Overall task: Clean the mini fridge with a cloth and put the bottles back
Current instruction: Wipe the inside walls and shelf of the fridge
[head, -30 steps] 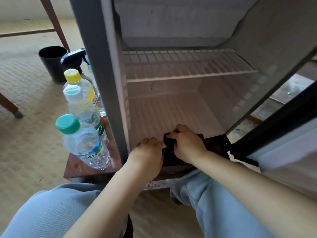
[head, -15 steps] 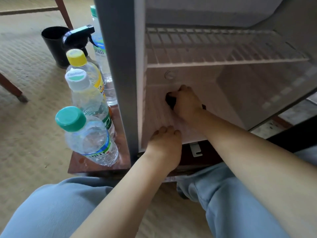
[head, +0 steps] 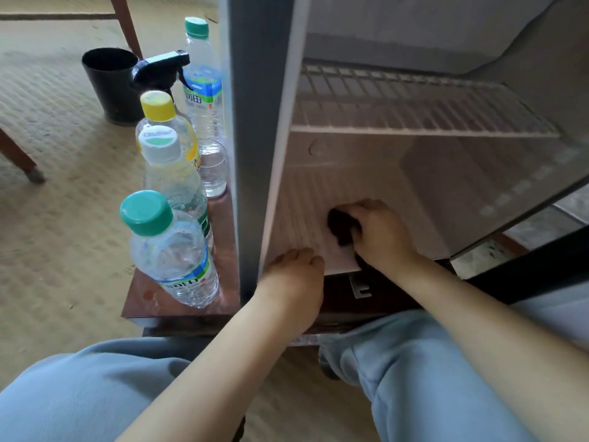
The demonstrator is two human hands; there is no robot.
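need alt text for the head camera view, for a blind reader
A person's right hand grips a dark cloth on the floor of an open mini fridge, while the left hand rests on its front edge. Water bottles stand outside beside it.

place: home room | woven mat floor (head: pixel 57 234) — mini fridge (head: pixel 255 122)
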